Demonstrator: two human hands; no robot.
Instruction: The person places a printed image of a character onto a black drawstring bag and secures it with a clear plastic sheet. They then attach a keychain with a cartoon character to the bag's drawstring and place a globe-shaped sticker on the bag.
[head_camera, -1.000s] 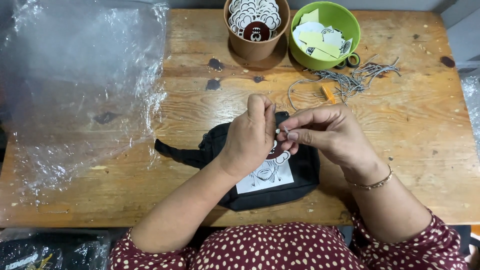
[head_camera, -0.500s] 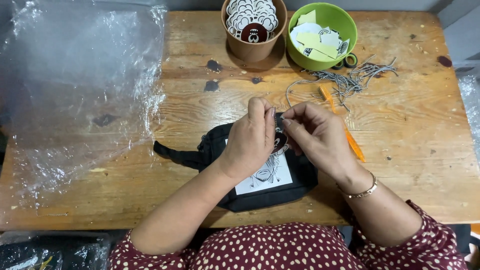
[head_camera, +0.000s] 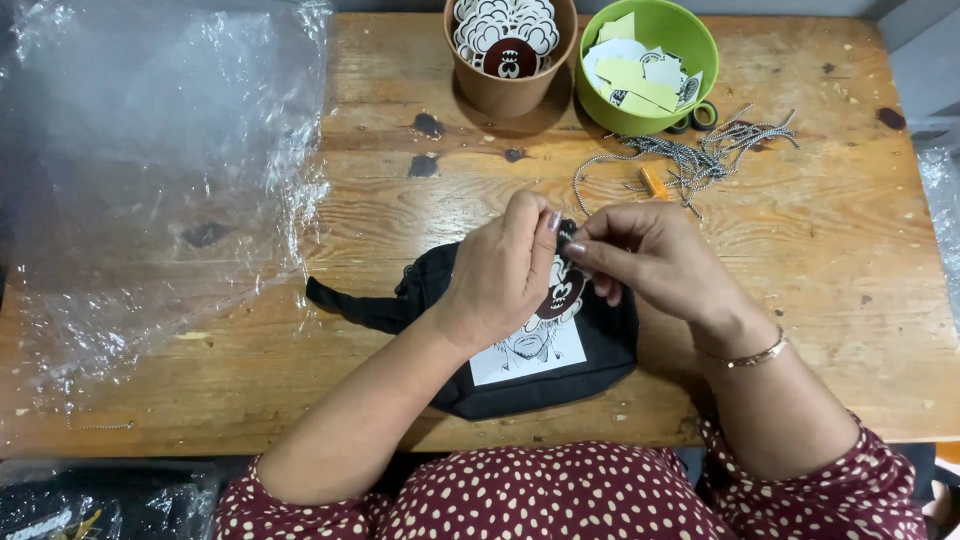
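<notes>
A small black pouch (head_camera: 600, 350) with a black-and-white picture patch lies on the wooden table (head_camera: 400, 200), its strap trailing left. Both hands meet over its top edge. My left hand (head_camera: 505, 270) pinches something small there with fingertips closed. My right hand (head_camera: 650, 265) pinches the same spot from the right, next to a round brown tag (head_camera: 562, 295) on the pouch. A thin metal bead chain (head_camera: 590, 170) runs from the fingers toward the pile behind. What exactly sits between the fingertips is hidden.
A brown cup (head_camera: 510, 50) of round cloud-edged tags and a green bowl (head_camera: 650, 65) of paper slips stand at the back. A pile of bead chains (head_camera: 710, 150) lies right of them. Crumpled clear plastic sheets (head_camera: 150, 170) cover the table's left side.
The right hand has shifted left and closer to the left hand, covering the orange thing seen beside it earlier. The left hand stays on the pouch.
</notes>
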